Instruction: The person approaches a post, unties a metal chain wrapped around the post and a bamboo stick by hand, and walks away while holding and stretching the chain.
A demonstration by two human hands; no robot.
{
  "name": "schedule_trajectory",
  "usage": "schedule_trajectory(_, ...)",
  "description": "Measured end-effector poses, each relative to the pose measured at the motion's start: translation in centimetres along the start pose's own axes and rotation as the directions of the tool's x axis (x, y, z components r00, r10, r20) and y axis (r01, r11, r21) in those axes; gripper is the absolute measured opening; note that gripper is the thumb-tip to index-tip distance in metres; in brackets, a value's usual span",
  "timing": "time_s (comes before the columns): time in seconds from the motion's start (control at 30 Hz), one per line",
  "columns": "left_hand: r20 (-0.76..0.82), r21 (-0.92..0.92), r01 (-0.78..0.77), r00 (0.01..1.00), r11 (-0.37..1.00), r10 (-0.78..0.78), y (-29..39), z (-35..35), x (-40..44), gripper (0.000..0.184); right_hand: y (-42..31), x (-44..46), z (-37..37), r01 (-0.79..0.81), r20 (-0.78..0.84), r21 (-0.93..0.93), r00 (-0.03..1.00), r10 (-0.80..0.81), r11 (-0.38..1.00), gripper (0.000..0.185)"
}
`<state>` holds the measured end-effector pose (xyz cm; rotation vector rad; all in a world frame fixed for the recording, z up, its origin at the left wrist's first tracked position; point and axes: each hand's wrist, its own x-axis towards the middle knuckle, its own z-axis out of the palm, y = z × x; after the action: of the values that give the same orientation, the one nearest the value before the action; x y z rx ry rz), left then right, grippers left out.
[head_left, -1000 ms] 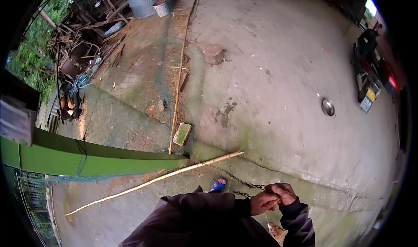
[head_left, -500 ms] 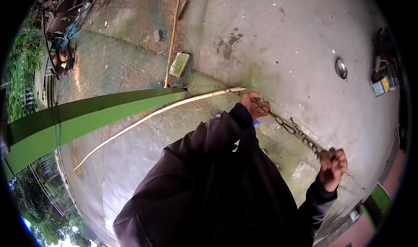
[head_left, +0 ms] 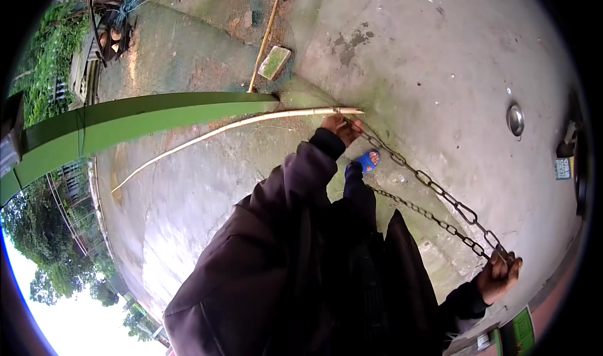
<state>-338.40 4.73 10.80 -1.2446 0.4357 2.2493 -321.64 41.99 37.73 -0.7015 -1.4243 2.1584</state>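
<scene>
A rusty metal chain [head_left: 427,179] stretches between my two hands. My left hand [head_left: 342,129] is closed around it beside the tip of a long pale bamboo pole [head_left: 251,120], where the chain seems to meet the pole. At lower right, my right hand [head_left: 500,276] pinches the chain at its far end. From there a second strand runs back toward my leg, and where it ends is hidden by my clothing. The pole lies alongside a green post [head_left: 157,118].
My foot in a blue sandal [head_left: 370,160] stands below the chain. A mossy brick [head_left: 274,63] and a thin upright stick [head_left: 269,36] are beyond the post. A metal bowl [head_left: 515,119] rests on the concrete floor [head_left: 433,42] at right. Netting covers ground at upper left.
The view has shifted. My right hand has moved a little lower and farther right, and a second chain strand now shows below the first. My left hand stays by the pole's tip.
</scene>
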Motion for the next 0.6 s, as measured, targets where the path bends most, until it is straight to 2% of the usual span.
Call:
schedule_trajectory(0.03, -0.103, 0.045, -0.106, 0.989, 0.993, 0.11, 0.1, 1.7, -0.9, 0.026, 0.7, 1.0, 0.0, -0.035, 0.044, 0.022, 0.998, 0.034, 0.999, 0.019)
schedule_trajectory(0.07, -0.1, 0.047, -0.097, 0.99, 0.994, 0.101, 0.8, 2.0, -0.9, 0.026, 1.5, 1.7, -0.6, -0.069, 0.083, 0.039, 0.994, 0.065, 0.997, 0.026)
schedule_trajectory(0.1, 0.149, 0.085, -0.112, 0.984, 0.99, 0.099, 2.1, 2.1, -0.8, 0.025, 2.4, 2.9, -2.4, -0.092, 0.049, -0.036, 0.994, 0.093, 0.995, 0.035)
schedule_trajectory(0.13, 0.387, 0.112, -0.131, 0.919, 0.985, 0.078, 2.7, 1.9, -0.7, 0.024, 3.8, 3.2, -2.8, -0.056, -0.043, -0.112, 0.998, 0.051, 0.992, 0.031)
schedule_trajectory(0.17, 0.416, 0.183, -0.19, 0.904, 0.965, 0.099, 2.9, 3.5, -2.1, 0.023, 4.8, 3.4, -3.4, -0.094, -0.172, -0.286, 0.984, 0.045, 0.954, 0.025)
schedule_trajectory(0.2, 0.445, 0.256, -0.244, 0.889, 0.936, 0.11, 3.0, 6.4, -4.4, 0.023, 6.5, 3.6, -6.1, -0.044, -0.034, -0.341, 0.999, 0.035, 0.939, 0.015)
schedule_trajectory(0.23, 0.478, 0.298, -0.311, 0.867, 0.902, 0.14, 2.8, 9.1, -6.8, 0.024, 8.4, 3.0, -5.1, 0.039, -0.06, -0.525, 0.995, -0.083, 0.85, 0.006)
schedule_trajectory(0.27, 0.514, 0.334, -0.371, 0.842, 0.867, 0.163, 2.2, 11.7, -9.4, 0.026, 9.7, 2.7, -5.7, -0.037, -0.105, -0.585, 0.994, -0.031, 0.81, 0.004)
schedule_trajectory(0.3, 0.543, 0.374, -0.4, 0.826, 0.837, 0.153, 1.6, 14.0, -11.7, 0.024, 10.6, 2.7, -6.3, -0.098, -0.054, -0.608, 0.995, 0.082, 0.788, 0.004)
schedule_trajectory(0.33, 0.589, 0.406, -0.444, 0.796, 0.799, 0.142, 1.3, 16.2, -13.5, 0.021, 12.6, 2.7, -8.1, -0.04, 0.02, -0.602, 0.998, 0.065, 0.798, 0.004)
schedule_trajectory(0.37, 0.609, 0.418, -0.418, 0.788, 0.806, 0.092, 1.1, 18.0, -15.0, 0.025, 14.2, 2.3, -8.6, -0.004, 0.066, -0.617, 0.996, 0.057, 0.787, 0.007)
schedule_trajectory(0.4, 0.615, 0.44, -0.38, 0.788, 0.814, 0.035, 0.9, 19.2, -16.0, 0.03, 14.9, 1.7, -8.6, -0.075, 0.037, -0.683, 0.99, 0.136, 0.727, 0.011)
schedule_trajectory(0.47, 0.673, 0.482, -0.345, 0.734, 0.805, -0.089, 0.7, 21.5, -16.9, 0.03, 16.0, -0.2, -8.0, -0.201, -0.036, -0.647, 0.971, 0.234, 0.735, 0.018)
schedule_trajectory(0.5, 0.693, 0.533, -0.368, 0.706, 0.762, -0.144, 0.6, 22.5, -17.3, 0.034, 17.4, -1.2, -8.8, -0.142, 0.02, -0.669, 0.978, 0.208, 0.73, 0.02)
schedule_trajectory(0.53, 0.711, 0.574, -0.396, 0.675, 0.717, -0.197, 0.4, 23.3, -17.6, 0.038, 18.0, -2.3, -8.9, -0.161, 0.004, -0.763, 0.967, 0.253, 0.626, 0.018)
schedule_trajectory(0.6, 0.696, 0.63, -0.334, 0.643, 0.701, -0.319, -0.1, 24.9, -18.1, 0.043, 19.7, -4.5, -8.1, -0.343, -0.143, -0.622, 0.934, 0.328, 0.704, 0.014)
